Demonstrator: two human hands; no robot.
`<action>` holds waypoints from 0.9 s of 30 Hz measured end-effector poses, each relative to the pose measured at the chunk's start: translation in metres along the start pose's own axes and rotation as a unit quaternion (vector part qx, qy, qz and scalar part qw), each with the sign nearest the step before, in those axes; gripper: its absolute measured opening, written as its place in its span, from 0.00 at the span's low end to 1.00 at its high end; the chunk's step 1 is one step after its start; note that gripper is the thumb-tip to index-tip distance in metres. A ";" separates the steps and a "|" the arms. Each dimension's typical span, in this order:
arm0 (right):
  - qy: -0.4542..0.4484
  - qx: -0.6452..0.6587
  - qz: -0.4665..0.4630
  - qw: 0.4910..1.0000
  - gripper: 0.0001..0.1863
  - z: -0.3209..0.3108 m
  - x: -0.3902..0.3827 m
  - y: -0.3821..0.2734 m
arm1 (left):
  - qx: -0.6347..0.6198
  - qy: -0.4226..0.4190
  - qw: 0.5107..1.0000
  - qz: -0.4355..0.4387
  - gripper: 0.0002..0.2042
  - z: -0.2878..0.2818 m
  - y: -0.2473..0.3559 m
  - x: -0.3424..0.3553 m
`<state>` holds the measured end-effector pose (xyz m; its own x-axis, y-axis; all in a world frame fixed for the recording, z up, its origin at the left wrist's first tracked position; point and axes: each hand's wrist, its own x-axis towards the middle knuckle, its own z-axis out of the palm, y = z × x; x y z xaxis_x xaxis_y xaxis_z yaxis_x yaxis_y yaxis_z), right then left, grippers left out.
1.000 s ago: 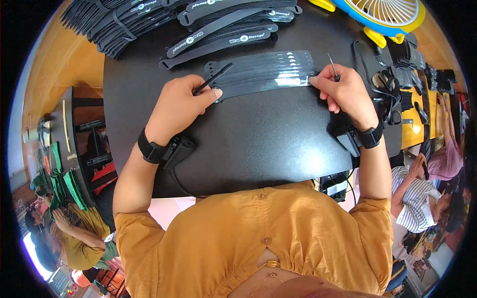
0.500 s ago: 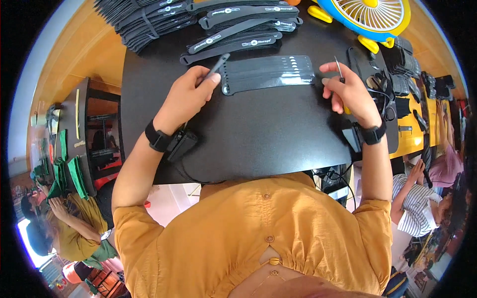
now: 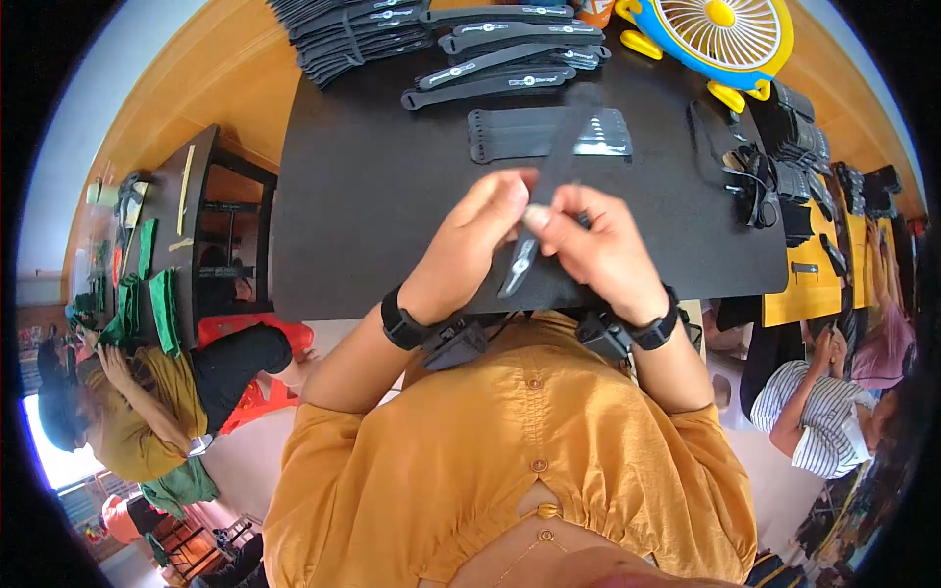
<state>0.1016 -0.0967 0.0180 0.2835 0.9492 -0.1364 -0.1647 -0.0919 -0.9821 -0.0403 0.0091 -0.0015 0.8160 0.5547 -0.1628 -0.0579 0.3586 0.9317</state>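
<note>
straps in a banded bundle [image 3: 358, 41] fill the upper left of the frame, on the dark tabletop [image 3: 392, 220]. right of them, near the centre, the left hand [image 3: 472, 235] is half curled, thumb up along its fingers, close against the loose strap's left edge; whether its fingertips press on that strap is hard to tell. at upper centre a pile of straps [image 3: 515, 59] lies above a flat row of straps [image 3: 515, 135], whose long axis runs across the frame. the row sits just above both hands, the left hand a little nearer to it. the loose dark strap [image 3: 523, 259] stands between the hands, long axis steep, from a blurred end at upper right, in front of the row's right part, down to a pale-marked end at lower left. the right hand [image 3: 610, 245] lies right of it, blurred, thumb over the strap's middle and seemingly pinching it against bent fingers. farther right are a yellow and blue fan [image 3: 720, 12] and a dark tangle [image 3: 755, 181] at the tabletop's right side
</note>
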 end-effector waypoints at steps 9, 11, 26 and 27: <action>0.013 0.132 0.018 0.991 0.12 -0.019 0.003 0.008 | -0.112 -0.199 0.966 -0.121 0.17 -0.005 0.000 -0.024; 0.010 0.127 0.017 0.992 0.12 -0.018 0.001 0.007 | -0.110 -0.218 0.963 -0.115 0.16 -0.004 -0.001 -0.023; 0.069 -0.283 -0.234 0.927 0.06 -0.003 -0.048 -0.001 | -0.220 -0.091 0.971 0.016 0.19 0.012 0.012 -0.012; 0.069 -0.306 -0.256 0.914 0.05 -0.003 -0.047 0.003 | -0.220 -0.091 0.971 0.016 0.19 0.012 0.011 -0.013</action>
<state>0.0911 -0.1422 0.0212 0.2986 0.8719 0.3880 0.5711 0.1624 -0.8046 -0.0442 -0.0031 0.0151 0.8958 0.4429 -0.0381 -0.2921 0.6511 0.7006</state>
